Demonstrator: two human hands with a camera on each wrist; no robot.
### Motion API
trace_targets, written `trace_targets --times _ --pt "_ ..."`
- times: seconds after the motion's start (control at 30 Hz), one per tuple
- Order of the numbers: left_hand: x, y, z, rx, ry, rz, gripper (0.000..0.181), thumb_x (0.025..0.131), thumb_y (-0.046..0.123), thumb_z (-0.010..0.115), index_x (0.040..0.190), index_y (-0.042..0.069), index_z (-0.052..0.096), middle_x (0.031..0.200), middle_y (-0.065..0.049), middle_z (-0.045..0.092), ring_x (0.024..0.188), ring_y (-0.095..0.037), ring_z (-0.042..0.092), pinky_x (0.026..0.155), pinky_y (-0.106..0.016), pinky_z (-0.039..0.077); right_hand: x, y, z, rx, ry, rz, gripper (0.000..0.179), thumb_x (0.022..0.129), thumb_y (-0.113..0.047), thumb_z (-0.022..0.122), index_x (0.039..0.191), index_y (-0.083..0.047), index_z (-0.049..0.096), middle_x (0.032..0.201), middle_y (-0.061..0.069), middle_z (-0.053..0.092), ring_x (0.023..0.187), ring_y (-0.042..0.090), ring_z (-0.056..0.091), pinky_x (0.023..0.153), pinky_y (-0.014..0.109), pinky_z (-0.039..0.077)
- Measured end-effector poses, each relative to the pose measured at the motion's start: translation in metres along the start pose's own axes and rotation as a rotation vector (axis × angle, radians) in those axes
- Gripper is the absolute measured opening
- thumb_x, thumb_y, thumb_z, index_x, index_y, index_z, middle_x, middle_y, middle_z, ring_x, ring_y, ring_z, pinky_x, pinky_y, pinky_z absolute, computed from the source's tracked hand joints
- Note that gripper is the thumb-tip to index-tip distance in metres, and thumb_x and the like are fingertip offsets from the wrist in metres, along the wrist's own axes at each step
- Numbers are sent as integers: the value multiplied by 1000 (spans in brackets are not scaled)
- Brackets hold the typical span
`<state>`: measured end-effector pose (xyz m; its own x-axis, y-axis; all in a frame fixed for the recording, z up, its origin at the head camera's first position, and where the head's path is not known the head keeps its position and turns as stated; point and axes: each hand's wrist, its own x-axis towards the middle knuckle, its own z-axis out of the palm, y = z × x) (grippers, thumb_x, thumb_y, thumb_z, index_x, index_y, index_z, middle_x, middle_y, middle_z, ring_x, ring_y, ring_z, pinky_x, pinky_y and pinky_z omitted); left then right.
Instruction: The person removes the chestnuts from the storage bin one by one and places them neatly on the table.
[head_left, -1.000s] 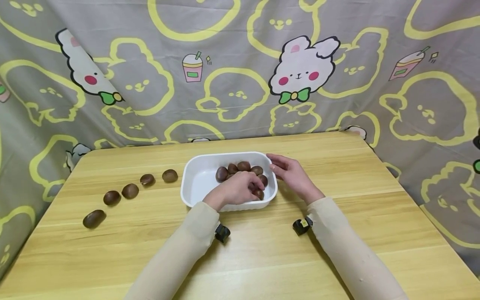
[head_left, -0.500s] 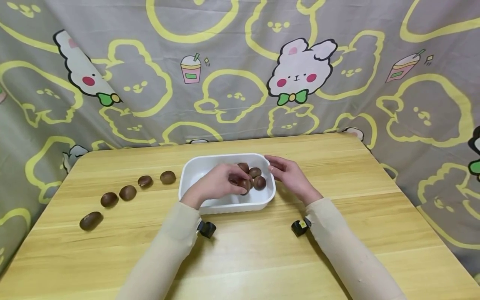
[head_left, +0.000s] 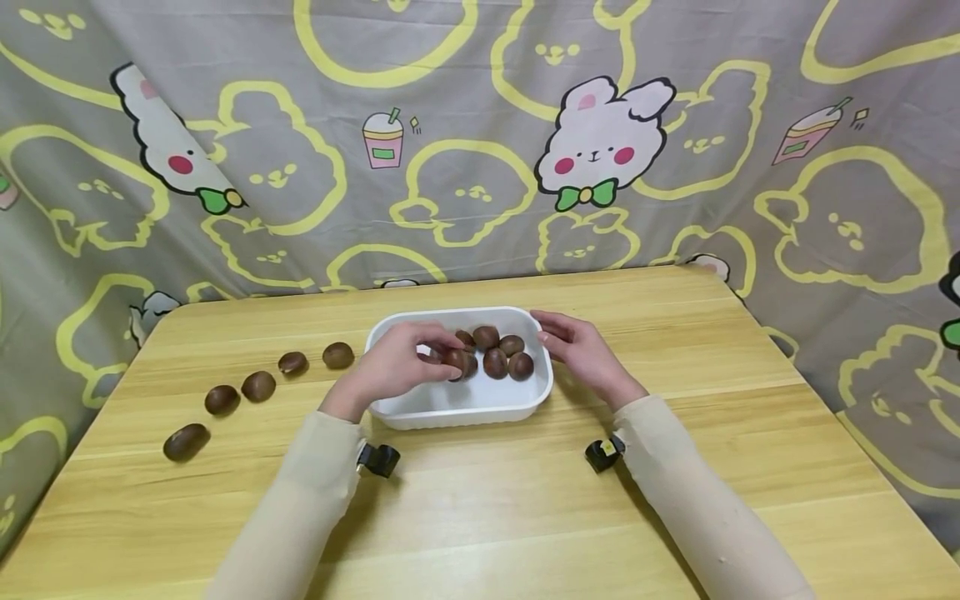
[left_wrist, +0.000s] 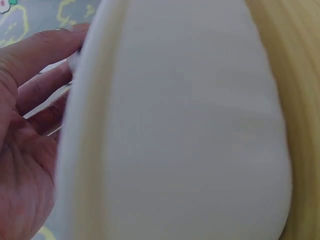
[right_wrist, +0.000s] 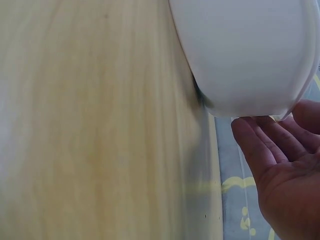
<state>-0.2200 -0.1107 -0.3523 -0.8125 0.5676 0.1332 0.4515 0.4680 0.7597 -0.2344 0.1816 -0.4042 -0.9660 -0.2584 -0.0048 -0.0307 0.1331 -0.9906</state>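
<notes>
My left hand (head_left: 401, 362) reaches over the near left part of a white tray (head_left: 480, 410), its thumb and fingers curled round a brown chestnut (head_left: 452, 360). More chestnuts (head_left: 495, 363) lie in the tray just right of those fingers, and part of the tray's left side is hidden under the hand. At the tray's right end, my right hand (head_left: 588, 354) touches the outer wall with nearly straight fingers, the thumb by the rim. In the right wrist view, that hand's fingertips (right_wrist: 242, 122) meet the tray's white end wall. The left wrist view shows mostly the tray's side (left_wrist: 195, 120).
Several chestnuts (head_left: 258, 386) form a slanting row on the wooden table (head_left: 480, 517), left of the tray. Behind the table hangs a grey cartoon-print cloth (head_left: 450, 108). Each wrist carries a small black camera (head_left: 378, 459).
My left hand has moved left inside the tray, uncovering chestnuts on its right. The right hand stays at the tray's end, and the row on the table keeps its places.
</notes>
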Motion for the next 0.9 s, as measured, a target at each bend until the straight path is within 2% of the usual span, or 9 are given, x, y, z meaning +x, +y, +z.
trace_targets --times 0.17,0.4,0.7,0.9 --pt "-12 -4 -16 -79 22 -32 27 84 10 79 109 6 72 103 0 66 97 -17 63 86 -37 52 0 0 0 0 3 0 43 102 -8 53 143 1 46 138 23 51 126 34 51 95 35 49" --pt "-30 -14 -37 -126 75 -87 30 84 8 79 112 3 70 103 -6 66 102 -21 63 86 -32 53 1 0 -1 -5 8 7 42 102 -8 53 143 1 47 138 22 52 126 33 51 95 34 48" --pt "-58 -27 -66 -101 212 -213 33 88 18 77 117 6 69 109 -7 68 105 -21 61 81 -27 54 0 -1 0 -3 7 9 43 102 -8 52 144 1 46 138 23 52 126 33 51 95 36 48" --pt "-73 -39 -78 -71 275 -249 33 90 18 74 119 5 67 110 -9 69 102 -20 62 79 -24 52 0 0 1 -21 11 10 43 102 -8 53 144 0 46 137 22 53 125 32 51 95 35 48"
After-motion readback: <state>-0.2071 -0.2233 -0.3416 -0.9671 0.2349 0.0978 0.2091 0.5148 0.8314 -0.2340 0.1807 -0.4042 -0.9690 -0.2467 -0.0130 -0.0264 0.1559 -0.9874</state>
